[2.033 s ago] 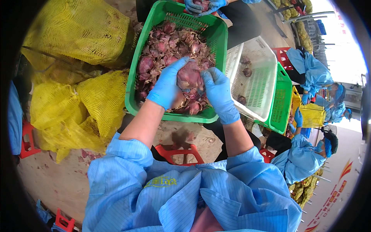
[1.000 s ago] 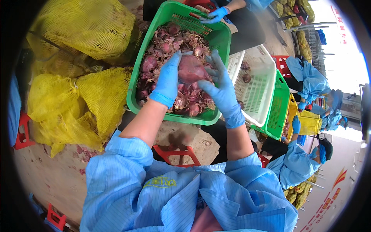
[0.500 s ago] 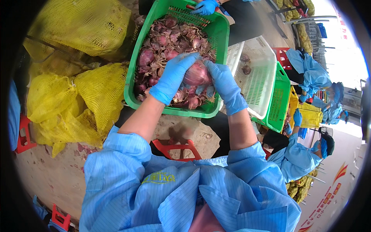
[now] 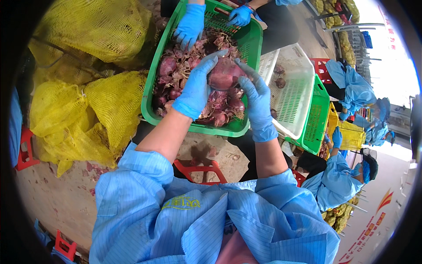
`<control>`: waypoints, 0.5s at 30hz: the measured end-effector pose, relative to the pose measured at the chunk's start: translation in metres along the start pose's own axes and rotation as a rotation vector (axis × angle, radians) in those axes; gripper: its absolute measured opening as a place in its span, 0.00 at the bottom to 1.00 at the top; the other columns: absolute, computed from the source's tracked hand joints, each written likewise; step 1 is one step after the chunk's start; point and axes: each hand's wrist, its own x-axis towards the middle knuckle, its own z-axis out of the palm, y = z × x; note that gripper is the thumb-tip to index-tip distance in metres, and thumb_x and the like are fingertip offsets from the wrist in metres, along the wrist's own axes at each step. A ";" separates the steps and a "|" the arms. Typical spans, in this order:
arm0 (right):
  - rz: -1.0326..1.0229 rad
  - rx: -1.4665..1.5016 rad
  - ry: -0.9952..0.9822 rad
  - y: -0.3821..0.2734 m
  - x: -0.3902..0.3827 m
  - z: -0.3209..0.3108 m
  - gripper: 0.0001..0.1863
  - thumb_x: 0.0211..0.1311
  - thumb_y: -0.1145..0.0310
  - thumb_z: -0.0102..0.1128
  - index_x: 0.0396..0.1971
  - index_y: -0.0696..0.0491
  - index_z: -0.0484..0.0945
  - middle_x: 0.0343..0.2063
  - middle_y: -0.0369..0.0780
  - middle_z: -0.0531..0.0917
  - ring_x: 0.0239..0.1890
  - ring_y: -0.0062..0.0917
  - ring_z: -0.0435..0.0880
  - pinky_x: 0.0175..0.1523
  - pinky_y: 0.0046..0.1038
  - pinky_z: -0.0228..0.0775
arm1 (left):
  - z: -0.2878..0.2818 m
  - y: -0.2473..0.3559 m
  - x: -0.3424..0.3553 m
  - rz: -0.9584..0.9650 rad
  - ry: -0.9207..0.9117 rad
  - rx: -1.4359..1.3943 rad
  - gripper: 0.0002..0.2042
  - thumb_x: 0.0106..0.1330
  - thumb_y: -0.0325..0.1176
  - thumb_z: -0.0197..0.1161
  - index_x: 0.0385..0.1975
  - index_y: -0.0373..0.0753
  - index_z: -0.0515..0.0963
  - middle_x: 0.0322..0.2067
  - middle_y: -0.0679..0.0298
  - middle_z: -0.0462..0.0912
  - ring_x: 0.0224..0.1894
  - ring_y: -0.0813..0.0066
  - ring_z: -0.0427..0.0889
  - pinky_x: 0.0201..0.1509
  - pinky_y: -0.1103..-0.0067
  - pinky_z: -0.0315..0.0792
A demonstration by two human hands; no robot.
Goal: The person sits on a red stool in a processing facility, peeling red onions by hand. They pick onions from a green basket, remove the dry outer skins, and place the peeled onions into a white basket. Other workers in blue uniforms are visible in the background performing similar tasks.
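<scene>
A large red onion [image 4: 225,75] is between my two blue-gloved hands, above a green crate [image 4: 151,110] of red onions [image 4: 167,66] and loose dry skins. My left hand [image 4: 197,88] cups its left side, fingers reaching along the top. At its right edge, the fingertips and thumb of my right hand [image 4: 258,99] rest with a gap between them. Another person's gloved hand [image 4: 190,28] reaches down among the onions at the crate's far left. That person's other gloved hand [image 4: 239,16] is at the far right rim, and what it holds is unclear.
A white crate [image 4: 299,88] with a few onions stands to the right, beside another green crate [image 4: 317,114]. Yellow mesh sacks [image 4: 66,119] are piled at the left. A red stool [image 4: 202,169] shows below the crate. Co-workers [image 4: 338,180] sit farther right.
The other person's hand has come into the crate from the far side. My right hand has loosened and shifted slightly down, its fingers more spread. The onion now shows more between my hands.
</scene>
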 end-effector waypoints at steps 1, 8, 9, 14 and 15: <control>0.000 -0.110 -0.014 -0.005 0.000 -0.001 0.21 0.56 0.70 0.61 0.50 0.59 0.70 0.41 0.39 0.77 0.39 0.20 0.76 0.47 0.21 0.68 | -0.001 0.001 0.001 0.035 -0.014 0.042 0.20 0.67 0.40 0.47 0.53 0.34 0.69 0.48 0.59 0.76 0.49 0.71 0.75 0.55 0.74 0.70; -0.188 -0.853 -0.178 -0.019 0.001 -0.010 0.06 0.57 0.70 0.58 0.30 0.57 0.76 0.17 0.39 0.75 0.20 0.17 0.74 0.25 0.26 0.66 | 0.000 0.011 -0.004 -0.105 -0.076 0.267 0.18 0.67 0.43 0.47 0.45 0.35 0.75 0.43 0.60 0.79 0.44 0.73 0.78 0.51 0.77 0.71; -0.188 -0.802 -0.164 -0.018 0.000 -0.009 0.07 0.58 0.69 0.57 0.29 0.57 0.75 0.18 0.39 0.76 0.20 0.17 0.74 0.25 0.25 0.66 | 0.004 0.013 -0.006 -0.171 -0.029 0.215 0.18 0.67 0.42 0.47 0.45 0.35 0.75 0.43 0.60 0.79 0.44 0.72 0.78 0.51 0.76 0.71; 0.165 -0.320 0.085 -0.010 0.008 0.002 0.09 0.62 0.67 0.52 0.31 0.59 0.74 0.19 0.36 0.78 0.19 0.16 0.73 0.24 0.19 0.66 | 0.006 0.012 -0.010 -0.398 0.094 -0.067 0.17 0.66 0.43 0.50 0.46 0.37 0.74 0.43 0.60 0.79 0.45 0.68 0.78 0.50 0.71 0.73; 0.172 -0.220 0.149 0.000 0.013 -0.003 0.09 0.62 0.67 0.52 0.31 0.59 0.74 0.20 0.36 0.78 0.19 0.16 0.73 0.24 0.18 0.66 | 0.003 0.008 -0.007 -0.425 0.071 -0.154 0.18 0.65 0.44 0.51 0.46 0.38 0.73 0.43 0.59 0.78 0.46 0.66 0.78 0.50 0.69 0.74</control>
